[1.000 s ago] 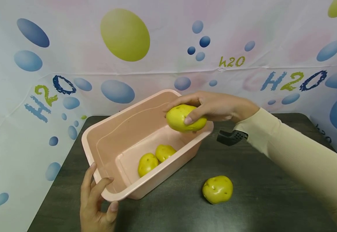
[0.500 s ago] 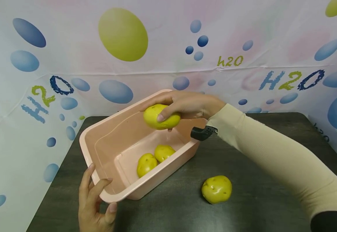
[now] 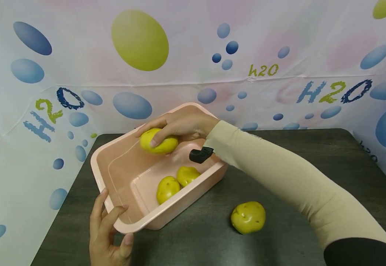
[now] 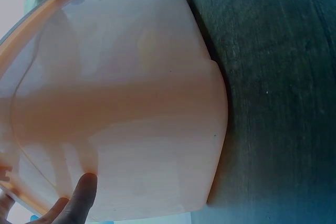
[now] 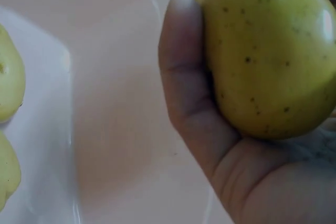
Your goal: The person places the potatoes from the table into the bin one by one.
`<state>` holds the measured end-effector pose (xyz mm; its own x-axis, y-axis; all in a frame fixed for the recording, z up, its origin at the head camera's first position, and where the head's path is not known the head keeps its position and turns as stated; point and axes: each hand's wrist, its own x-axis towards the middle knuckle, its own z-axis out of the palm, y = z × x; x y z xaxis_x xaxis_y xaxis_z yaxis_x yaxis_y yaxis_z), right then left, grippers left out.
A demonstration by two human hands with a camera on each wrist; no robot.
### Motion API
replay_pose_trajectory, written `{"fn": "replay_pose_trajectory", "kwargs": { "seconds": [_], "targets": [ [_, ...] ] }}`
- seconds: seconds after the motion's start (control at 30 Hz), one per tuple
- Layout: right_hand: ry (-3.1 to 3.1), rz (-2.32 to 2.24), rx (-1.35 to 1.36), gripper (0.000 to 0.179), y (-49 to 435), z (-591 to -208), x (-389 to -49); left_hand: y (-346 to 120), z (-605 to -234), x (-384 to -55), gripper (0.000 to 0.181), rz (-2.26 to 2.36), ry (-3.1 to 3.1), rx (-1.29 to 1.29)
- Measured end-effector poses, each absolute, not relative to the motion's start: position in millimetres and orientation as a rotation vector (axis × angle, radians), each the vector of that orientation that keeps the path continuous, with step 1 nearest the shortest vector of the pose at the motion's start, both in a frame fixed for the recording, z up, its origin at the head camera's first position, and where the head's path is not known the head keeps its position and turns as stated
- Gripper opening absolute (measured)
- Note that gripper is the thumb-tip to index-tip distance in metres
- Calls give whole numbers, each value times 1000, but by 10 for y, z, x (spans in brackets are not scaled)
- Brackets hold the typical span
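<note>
My right hand (image 3: 184,125) grips a yellow potato (image 3: 157,145) above the inside of a pale pink plastic basin (image 3: 193,202), near its back wall. The right wrist view shows the thumb bent along that potato's dark-specked side. Two potatoes, one nearer (image 3: 168,189) and one behind it (image 3: 188,175), lie on the basin floor against the front wall. My left hand (image 3: 108,236) holds the basin's near left corner, with a finger over the rim and the thumb outside. In the left wrist view, fingertips (image 4: 84,190) meet the basin's outer wall (image 4: 152,140).
Another potato (image 3: 248,217) rests on the dark table (image 3: 296,207), to the right of the basin. A white sheet (image 3: 193,55) with printed bubbles and lettering hangs behind and at the left. A black wrist mount (image 3: 201,155) sticks out from the right sleeve.
My right hand has carried its potato leftward from the basin's right end to over its middle, ending slightly lower. The left hand keeps its hold, and the other potatoes stay put.
</note>
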<state>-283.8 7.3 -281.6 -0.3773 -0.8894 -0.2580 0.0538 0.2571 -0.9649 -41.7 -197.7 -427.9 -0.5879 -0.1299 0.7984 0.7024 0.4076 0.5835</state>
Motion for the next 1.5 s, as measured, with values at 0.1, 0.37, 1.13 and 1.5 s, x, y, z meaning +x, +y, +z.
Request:
{"fn": "replay_pose_trajectory", "kwargs": {
  "seconds": [0.1,0.37,1.13,1.5],
  "targets": [
    [1627,-1209,-811,57,-13,-2829,-2862,-1978,-4279,-418,46,-1278,-1839,-493],
    [1608,-1159,-866,60,-230,-2924,-2854,-1985,-4280,-416,46,-1270,-1848,-496],
    [1425,-1148,-616,55,-617,-3141,-2708,-1988,-4271,-401,44,-1276,-1882,-487],
    [1578,-1154,-738,46,-608,-3142,-2720,-1979,-4266,-385,45,-1292,-1898,-447]
  ]
}}
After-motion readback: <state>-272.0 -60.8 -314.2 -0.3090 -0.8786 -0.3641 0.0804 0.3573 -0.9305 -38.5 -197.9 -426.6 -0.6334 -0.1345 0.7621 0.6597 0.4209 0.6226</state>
